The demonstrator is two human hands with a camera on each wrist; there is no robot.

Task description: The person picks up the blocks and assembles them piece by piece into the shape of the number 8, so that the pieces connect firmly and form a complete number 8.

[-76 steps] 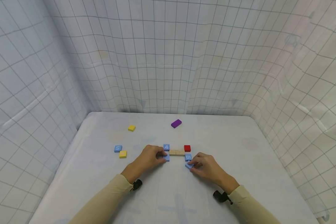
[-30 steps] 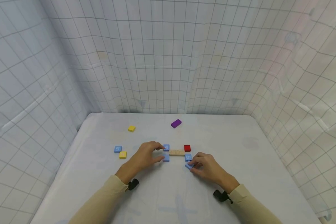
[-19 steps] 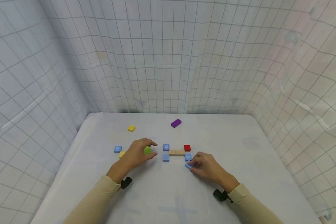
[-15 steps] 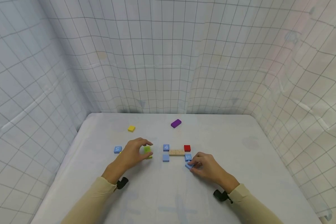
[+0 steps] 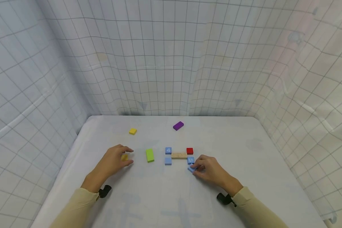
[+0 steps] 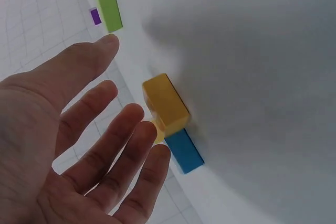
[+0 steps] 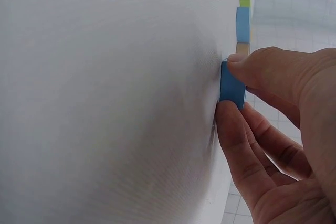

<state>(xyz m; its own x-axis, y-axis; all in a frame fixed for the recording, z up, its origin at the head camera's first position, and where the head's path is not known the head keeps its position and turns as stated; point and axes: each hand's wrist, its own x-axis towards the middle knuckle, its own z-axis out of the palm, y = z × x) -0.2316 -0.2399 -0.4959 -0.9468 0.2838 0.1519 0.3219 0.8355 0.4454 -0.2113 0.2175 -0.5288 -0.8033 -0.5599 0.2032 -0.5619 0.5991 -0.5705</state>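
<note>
My left hand [image 5: 111,161] hovers over a yellow tile [image 5: 124,157], its fingers and thumb spread apart. In the left wrist view the yellow tile [image 6: 165,103] stands apart from the thumb, with a blue tile [image 6: 184,151] beside it; the hand hides that blue tile in the head view. Between thumb and fingertips, my right hand [image 5: 212,171] pinches a tilted blue tile [image 7: 232,83]. This tile is just below a blue tile marked 5 [image 5: 190,160]. A wooden strip [image 5: 179,155] lies between that one and a plain blue tile [image 5: 168,161].
A blue tile marked 4 [image 5: 168,150] and a red tile [image 5: 189,151] lie at the strip's far corners. A lime green block [image 5: 149,155] lies left of them. Farther back are a yellow tile [image 5: 133,131] and a purple block [image 5: 178,125]. Gridded white curtains [image 5: 171,63] enclose the table.
My left hand has let go of the plain blue tile and moved left, past the green block, to the yellow tile. My right hand keeps its pinch in the same spot.
</note>
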